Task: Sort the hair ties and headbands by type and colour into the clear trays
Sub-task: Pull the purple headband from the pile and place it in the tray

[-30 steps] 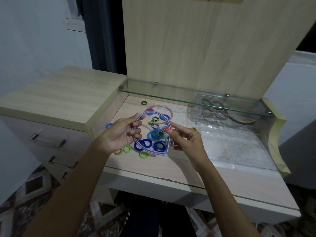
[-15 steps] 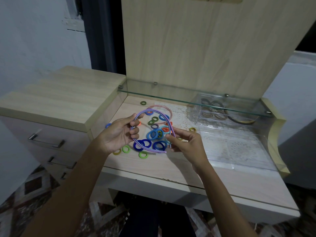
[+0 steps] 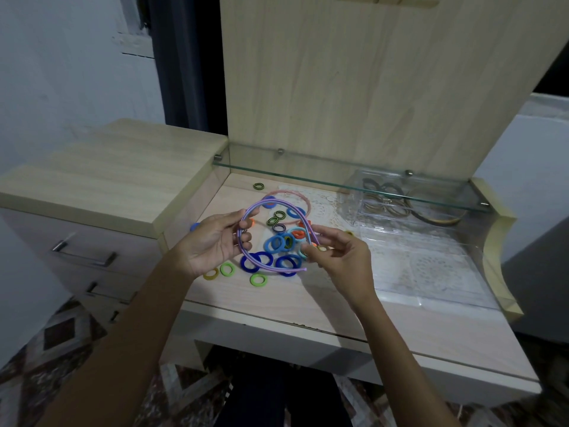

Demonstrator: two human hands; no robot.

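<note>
- L hand (image 3: 215, 241) & R hand (image 3: 338, 257) each gripped purple headband (image 3: 278, 203), held just above desk (image 3: 308, 303).
- Hair ties (image 3: 277, 241) scattered beneath; clear trays (image 3: 431, 272) to the right.

A home: wooden dressing table (image 3: 301, 306), drawers (image 3: 83, 254).

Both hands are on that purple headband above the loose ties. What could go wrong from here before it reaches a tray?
1. The thin purple plastic headband hangs right over the pile of coloured hair ties; its free end could snag and scatter them.
2. The left hand and right hand hold it by the fingertips, so it may slip.
3. The clear plastic trays sit partly under the glass shelf, which the headband might knock.
</note>
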